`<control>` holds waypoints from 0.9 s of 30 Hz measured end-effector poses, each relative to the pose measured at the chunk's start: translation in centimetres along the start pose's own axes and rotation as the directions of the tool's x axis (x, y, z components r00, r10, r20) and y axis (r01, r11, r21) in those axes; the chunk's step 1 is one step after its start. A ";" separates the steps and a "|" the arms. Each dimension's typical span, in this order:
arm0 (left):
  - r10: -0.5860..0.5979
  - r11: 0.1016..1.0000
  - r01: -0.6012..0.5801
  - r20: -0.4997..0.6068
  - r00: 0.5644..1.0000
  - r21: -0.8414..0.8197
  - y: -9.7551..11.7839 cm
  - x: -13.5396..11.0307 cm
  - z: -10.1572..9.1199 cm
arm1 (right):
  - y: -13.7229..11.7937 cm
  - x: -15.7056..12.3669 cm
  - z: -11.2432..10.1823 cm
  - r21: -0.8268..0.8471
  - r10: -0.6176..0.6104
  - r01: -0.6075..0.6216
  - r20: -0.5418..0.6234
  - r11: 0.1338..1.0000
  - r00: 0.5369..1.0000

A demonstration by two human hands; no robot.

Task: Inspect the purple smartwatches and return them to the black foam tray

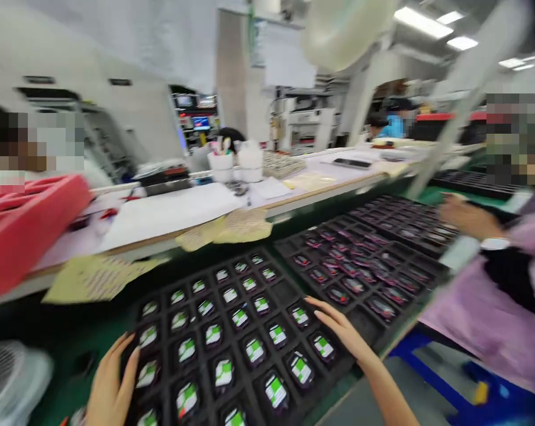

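Black tray: the black tray lies on the green worktop, its near edge cut off by the view.
Labelled devices: labelled devices, green and white on top, sit 1 to a compartment, in rows from the tray's far edge to its near edge.
Left hand: the left hand is at the tray's left edge, fingers extended, thumb apart; cannot tell whether it grips the rim.
Right hand: the right hand lies across the tray's right edge, near its near right corner, fingers extended; grip there cannot be told.
Second tray: a second tray stands just beside the right edge, holding dark, pink-edged parts, some heaped across its middle.
Co-worker: a co-worker's hand, white band at the wrist, is by the right edge of a third tray.
Shelf: 2 white cups stand behind a white sheet; a red rack occupies the left end.
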State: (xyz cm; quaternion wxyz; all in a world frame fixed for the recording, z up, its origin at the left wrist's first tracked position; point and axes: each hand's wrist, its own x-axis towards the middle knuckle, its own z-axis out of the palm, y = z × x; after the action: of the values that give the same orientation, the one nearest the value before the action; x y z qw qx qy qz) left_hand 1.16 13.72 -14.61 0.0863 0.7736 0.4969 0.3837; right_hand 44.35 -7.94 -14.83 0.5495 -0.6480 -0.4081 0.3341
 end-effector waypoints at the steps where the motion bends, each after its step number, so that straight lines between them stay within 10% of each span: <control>1: -0.031 0.999 0.031 0.009 0.999 -0.008 -0.3 -0.9 -0.6 | 0.2 -0.1 0.1 -0.007 0.013 -0.013 0.005 1.000 1.000; 12: -0.229 0.964 0.242 0.122 0.966 -0.106 1.3 -2.6 -2.2 | 2.2 -0.3 -0.3 -0.185 -0.058 0.055 -0.012 0.981 0.998; 21: -0.203 0.972 0.215 0.122 0.972 -0.093 0.8 -2.1 -1.9 | -6.1 1.2 -0.4 -0.501 -0.383 0.407 0.155 0.764 0.911; 27: -0.213 0.964 0.229 0.124 0.969 -0.137 0.5 -2.2 -2.0 | -13.5 8.1 -0.2 -0.570 -0.607 0.630 0.265 0.527 0.749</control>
State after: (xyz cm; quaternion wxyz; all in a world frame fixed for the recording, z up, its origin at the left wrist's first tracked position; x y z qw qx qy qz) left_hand -0.31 11.10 -14.09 0.2134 0.7242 0.5446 0.3653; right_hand 46.00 0.09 -1.34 0.3756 -0.5992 -0.7065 -0.0277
